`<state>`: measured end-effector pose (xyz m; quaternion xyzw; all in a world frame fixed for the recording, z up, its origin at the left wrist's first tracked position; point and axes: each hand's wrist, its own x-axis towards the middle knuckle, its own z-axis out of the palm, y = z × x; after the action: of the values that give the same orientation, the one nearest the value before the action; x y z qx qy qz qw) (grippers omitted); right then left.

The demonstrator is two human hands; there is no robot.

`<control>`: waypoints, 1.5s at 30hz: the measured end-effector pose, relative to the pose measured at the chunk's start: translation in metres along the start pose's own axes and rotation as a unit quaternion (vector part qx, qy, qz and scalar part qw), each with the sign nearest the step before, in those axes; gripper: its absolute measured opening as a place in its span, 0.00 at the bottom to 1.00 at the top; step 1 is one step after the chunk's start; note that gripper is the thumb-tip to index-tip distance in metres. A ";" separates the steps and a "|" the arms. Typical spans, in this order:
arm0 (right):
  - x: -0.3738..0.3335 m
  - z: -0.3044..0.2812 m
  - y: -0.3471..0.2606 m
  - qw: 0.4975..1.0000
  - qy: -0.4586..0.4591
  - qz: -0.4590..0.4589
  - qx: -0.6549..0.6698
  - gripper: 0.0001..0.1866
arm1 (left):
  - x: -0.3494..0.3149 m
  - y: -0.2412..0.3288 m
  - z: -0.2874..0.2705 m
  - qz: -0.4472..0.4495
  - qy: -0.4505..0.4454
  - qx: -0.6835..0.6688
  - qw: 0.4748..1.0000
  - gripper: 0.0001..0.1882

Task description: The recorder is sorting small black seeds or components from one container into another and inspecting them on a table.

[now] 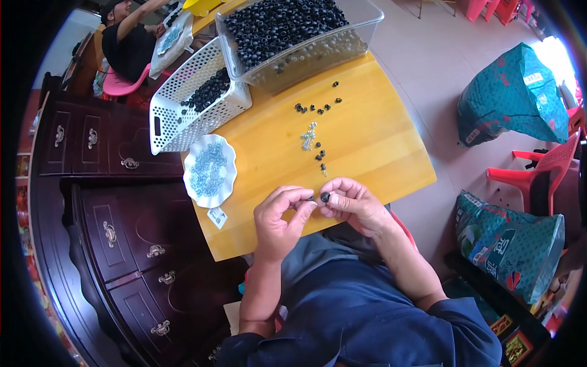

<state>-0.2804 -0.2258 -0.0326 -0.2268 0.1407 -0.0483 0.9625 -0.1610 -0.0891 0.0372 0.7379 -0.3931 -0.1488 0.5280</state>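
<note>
1. The small, round black part, plastic by the look of it (325, 197), sits just above the near edge of the bench (391, 140), in front of the person's body. We judge it light, stiff and hard to damage, though its smooth, curved side could roll or slip.
2. We would take hold of it by the outer rim, with thumb and fingertip on opposite sides, leaving its face free.
3. The right-hand grip (361, 210) is closed in just such a pinch — the part lies at the very tips of thumb and forefinger, its dark face turned toward the other hand.
4. The left-hand grip (278, 221) is pinched nearly shut, close beside it, on what looks like a small dark piece (310, 198); the fingers cover most of it, so we cannot tell its shape.
5. Beyond the hands, loose black plastic parts (298, 107) lie scattered on the bench, with a little cluster of tiny clear pieces (307, 142) among them.
6. Farther out, to the left, we see a white scalloped dish (214, 202) of bluish clear pieces, then a white perforated plastic basket (170, 134) and a clear plastic tub (370, 21), both holding black parts.
</note>
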 end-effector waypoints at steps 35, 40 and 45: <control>-0.003 -0.002 0.001 0.999 -0.008 0.006 -0.034 0.11 | 0.002 0.006 0.001 0.167 -0.025 0.174 0.970 0.11; -0.004 -0.001 0.000 0.999 -0.027 0.002 -0.031 0.11 | 0.000 0.010 -0.002 0.090 -0.051 0.074 0.992 0.12; -0.006 0.005 -0.004 0.996 -0.082 -0.007 -0.028 0.13 | 0.003 0.014 -0.009 0.029 -0.114 -0.006 0.993 0.15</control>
<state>-0.2849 -0.2261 -0.0245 -0.2575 0.0611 -0.0327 0.9638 -0.1595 -0.0871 0.0540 0.7015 -0.4711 -0.2187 0.4880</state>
